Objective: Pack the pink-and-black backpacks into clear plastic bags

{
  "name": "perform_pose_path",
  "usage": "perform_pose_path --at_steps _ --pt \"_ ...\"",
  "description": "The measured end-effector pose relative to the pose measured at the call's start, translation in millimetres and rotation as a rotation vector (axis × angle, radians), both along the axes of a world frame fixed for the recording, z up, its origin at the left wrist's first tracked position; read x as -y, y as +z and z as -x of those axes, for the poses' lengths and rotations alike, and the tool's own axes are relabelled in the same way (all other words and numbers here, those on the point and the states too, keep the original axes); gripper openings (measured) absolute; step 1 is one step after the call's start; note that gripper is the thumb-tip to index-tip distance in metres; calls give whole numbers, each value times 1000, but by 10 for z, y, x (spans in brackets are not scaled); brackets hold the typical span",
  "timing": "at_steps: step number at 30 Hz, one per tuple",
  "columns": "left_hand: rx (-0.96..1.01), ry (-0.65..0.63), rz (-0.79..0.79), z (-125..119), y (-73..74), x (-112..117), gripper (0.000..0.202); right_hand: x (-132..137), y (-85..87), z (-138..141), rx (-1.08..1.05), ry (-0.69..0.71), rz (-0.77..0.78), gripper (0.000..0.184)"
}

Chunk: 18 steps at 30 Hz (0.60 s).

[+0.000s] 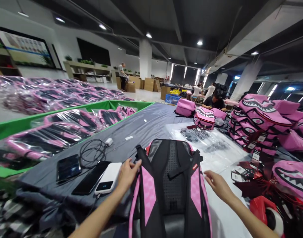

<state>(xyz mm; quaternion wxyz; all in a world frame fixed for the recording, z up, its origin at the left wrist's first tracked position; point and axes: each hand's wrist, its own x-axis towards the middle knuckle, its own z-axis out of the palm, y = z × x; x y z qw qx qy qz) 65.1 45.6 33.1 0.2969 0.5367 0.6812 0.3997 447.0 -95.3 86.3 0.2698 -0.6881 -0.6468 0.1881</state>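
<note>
A black and pink backpack (172, 178) lies directly before me, its back panel and two shoulder straps facing up. My left hand (128, 173) is at its left edge, fingertips against or just beside the left strap; whether they touch is unclear. On the other side, my right hand (218, 186) hovers slightly apart from the right edge, fingers loosely extended with nothing in them. Neither hand grips the bag. Close to my left forearm are a white power bank (108, 178) with a lit display and a dark phone (92, 178).
Another dark device (68, 168) and a coiled black cable (93, 153) lie left. A green-edged bin (139, 106) holds plastic-wrapped backpacks. Clear plastic bags (206, 142), stacked pink shark-face bags (260, 115), hang tags (243, 172) and a red tape dispenser (262, 210) are right. A person (213, 102) sits beyond.
</note>
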Motion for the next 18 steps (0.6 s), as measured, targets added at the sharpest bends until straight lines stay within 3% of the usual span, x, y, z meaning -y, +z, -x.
perform_pose_path --at_steps 2,5,8,11,15,18 --pt "-47 40 23 -44 201 -404 59 -104 97 190 43 83 -121 25" --pt "-97 32 73 -155 470 -849 41 -252 94 646 170 367 -119 21" --pt "-93 -23 99 -111 702 -1043 36 -426 41 1031 404 635 -117 13" --pt "-6 -76 114 65 864 -1049 29 -742 64 1271 433 686 -160 11" --pt "136 -40 151 154 854 -926 26 -1428 146 1722 271 589 -249 37" --pt "144 80 121 94 701 -876 30 -1902 170 2211 286 555 -210 29"
